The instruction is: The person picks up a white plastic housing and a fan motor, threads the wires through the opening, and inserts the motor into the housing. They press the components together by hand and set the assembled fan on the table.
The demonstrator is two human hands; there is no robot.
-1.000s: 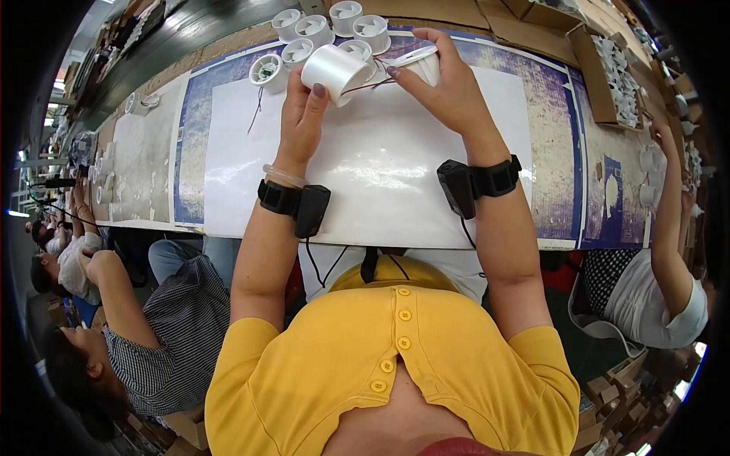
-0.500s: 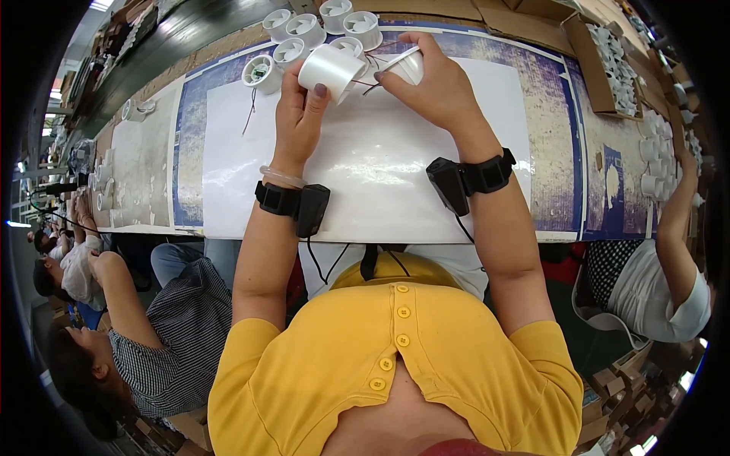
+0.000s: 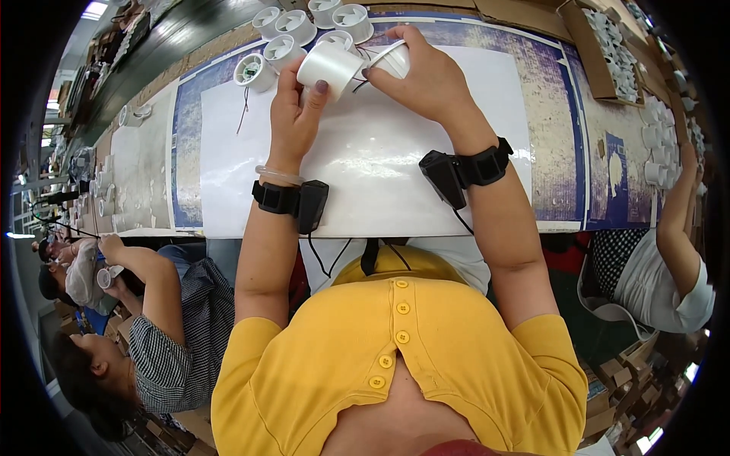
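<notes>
My left hand (image 3: 296, 114) grips a white plastic cylinder (image 3: 325, 68), tilted on its side, with the thumb pressed along its lower edge. Just to the right, my right hand (image 3: 433, 80) pinches a round white cap (image 3: 391, 61) by its rim. Thin dark wires (image 3: 359, 85) show in the narrow gap between the two parts. Beyond my left hand stands a cluster of white round fan units (image 3: 352, 21). Nearest of them is one with a small green board (image 3: 251, 70) inside and wires trailing onto the white sheet (image 3: 365, 167).
An open cardboard box (image 3: 582, 57) of small white parts stands at the far right. More white housings (image 3: 658, 140) line the table's right end, beside a co-worker's arm (image 3: 675, 220). To the left sits another co-worker in a striped top (image 3: 163, 361), holding a white cup-shaped part (image 3: 106, 277).
The cap in my right hand has shifted left, slightly closer to the cylinder, which has barely moved. The left co-worker's arms have moved, and a white part now shows in that person's hand.
</notes>
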